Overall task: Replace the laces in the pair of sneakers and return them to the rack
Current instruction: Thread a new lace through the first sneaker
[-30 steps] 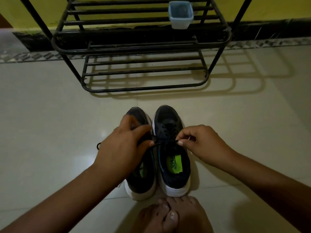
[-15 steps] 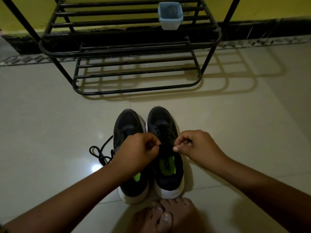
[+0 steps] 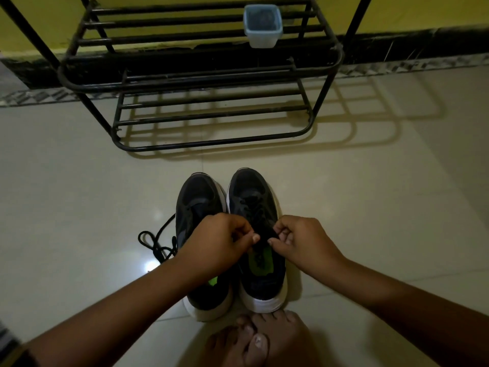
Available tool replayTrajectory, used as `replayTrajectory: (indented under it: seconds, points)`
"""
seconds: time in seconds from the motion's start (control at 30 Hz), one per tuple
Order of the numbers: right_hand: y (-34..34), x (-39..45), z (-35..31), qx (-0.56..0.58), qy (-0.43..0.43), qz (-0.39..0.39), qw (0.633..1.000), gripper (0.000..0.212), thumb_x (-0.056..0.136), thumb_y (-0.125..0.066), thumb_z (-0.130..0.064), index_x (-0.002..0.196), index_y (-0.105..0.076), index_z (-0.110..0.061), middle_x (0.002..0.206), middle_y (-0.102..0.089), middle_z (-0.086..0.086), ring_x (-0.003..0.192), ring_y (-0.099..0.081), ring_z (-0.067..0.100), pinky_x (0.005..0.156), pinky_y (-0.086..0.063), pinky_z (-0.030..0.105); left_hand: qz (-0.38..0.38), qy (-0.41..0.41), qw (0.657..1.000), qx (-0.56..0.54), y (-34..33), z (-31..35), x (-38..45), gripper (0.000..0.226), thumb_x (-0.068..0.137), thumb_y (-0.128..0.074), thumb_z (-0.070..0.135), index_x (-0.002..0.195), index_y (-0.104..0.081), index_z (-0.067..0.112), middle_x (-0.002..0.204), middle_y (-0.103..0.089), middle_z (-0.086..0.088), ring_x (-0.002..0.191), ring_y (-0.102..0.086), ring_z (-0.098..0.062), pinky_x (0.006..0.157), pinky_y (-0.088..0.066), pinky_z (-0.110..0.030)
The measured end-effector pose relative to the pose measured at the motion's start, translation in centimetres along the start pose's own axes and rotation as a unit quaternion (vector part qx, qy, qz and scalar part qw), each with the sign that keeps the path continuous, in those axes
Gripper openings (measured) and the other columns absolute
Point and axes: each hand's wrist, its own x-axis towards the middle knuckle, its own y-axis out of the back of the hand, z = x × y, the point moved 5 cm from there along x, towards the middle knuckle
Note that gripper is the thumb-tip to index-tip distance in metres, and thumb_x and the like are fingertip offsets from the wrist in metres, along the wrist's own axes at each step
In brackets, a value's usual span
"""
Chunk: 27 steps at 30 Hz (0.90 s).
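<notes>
Two dark sneakers with white soles stand side by side on the floor, toes toward the rack. The left sneaker (image 3: 197,200) has no lace in its eyelets. The right sneaker (image 3: 251,192) carries a black lace. My left hand (image 3: 219,242) and my right hand (image 3: 304,242) sit over the right sneaker's tongue, each pinching an end of its black lace (image 3: 260,234). A loose black lace (image 3: 156,242) lies coiled on the floor left of the pair. The black metal shoe rack (image 3: 211,144) stands beyond them against the wall.
A small pale blue plastic container (image 3: 262,25) sits on the rack's upper shelf. My bare feet (image 3: 262,340) press against the sneakers' heels. Glossy beige floor tiles spread to both sides. A dark skirting runs along the yellow wall.
My hands have drawn closer together over the right sneaker's tongue, still pinching the lace. My left hand has shifted right, uncovering the loose lace on the floor.
</notes>
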Motion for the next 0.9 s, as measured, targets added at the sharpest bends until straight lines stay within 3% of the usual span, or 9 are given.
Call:
replayTrajectory:
  seconds: [0.1,0.2,0.4,0.53,0.9]
  points:
    - [-0.1,0.0,0.2,0.006,0.0,0.002,1.0,0.014,0.08,-0.071,-0.019,0.087,-0.066,-0.009,0.072,-0.064,0.005,0.067,-0.06,0.018,0.067,-0.051,0.034,0.031,-0.015,0.999,0.011,0.3,0.4,0.1,0.01,0.088,-0.063,0.028,0.093,-0.072,0.028,0.085,-0.069,0.015,0.079,-0.062,0.004,0.07,-0.045,-0.005]
    - [-0.1,-0.1,0.3,0.016,-0.001,0.003,1.0,0.013,0.079,-0.071,-0.018,0.086,-0.065,-0.009,0.072,-0.064,0.006,0.066,-0.06,0.018,0.066,-0.05,0.032,0.045,-0.022,0.998,0.039,0.3,0.6,0.3,0.018,0.087,-0.064,0.028,0.104,-0.07,0.029,0.093,-0.07,0.013,0.084,-0.062,0.003,0.077,-0.049,-0.013]
    - [0.0,-0.4,0.1,0.022,0.005,0.01,1.0,0.012,0.079,-0.071,-0.017,0.085,-0.066,-0.007,0.071,-0.064,0.008,0.065,-0.059,0.018,0.064,-0.048,0.028,0.073,-0.026,0.99,0.12,0.0,1.0,0.4,0.015,0.089,-0.059,0.034,0.095,-0.072,0.028,0.089,-0.066,0.008,0.077,-0.059,-0.006,0.067,-0.047,-0.02]
    - [-0.1,-0.4,-0.4,0.026,0.02,0.011,0.999,0.011,0.079,-0.071,-0.016,0.085,-0.065,-0.008,0.071,-0.063,0.008,0.065,-0.059,0.019,0.064,-0.048,0.031,0.093,-0.024,0.987,0.132,-0.1,1.1,0.6,0.014,0.089,-0.059,0.03,0.087,-0.072,0.025,0.075,-0.055,0.01,0.069,-0.055,-0.007,0.054,-0.034,-0.012]
    - [-0.1,-0.8,-1.3,0.017,0.042,0.012,0.999,0.009,0.079,-0.07,-0.016,0.081,-0.063,-0.011,0.066,-0.055,-0.001,0.061,-0.052,0.014,0.064,-0.048,0.033,0.128,0.002,0.992,-0.008,-1.1,0.3,0.5,0.011,0.086,-0.065,0.022,0.075,-0.068,0.024,0.081,-0.061,0.009,0.074,-0.058,-0.003,0.069,-0.048,-0.018]
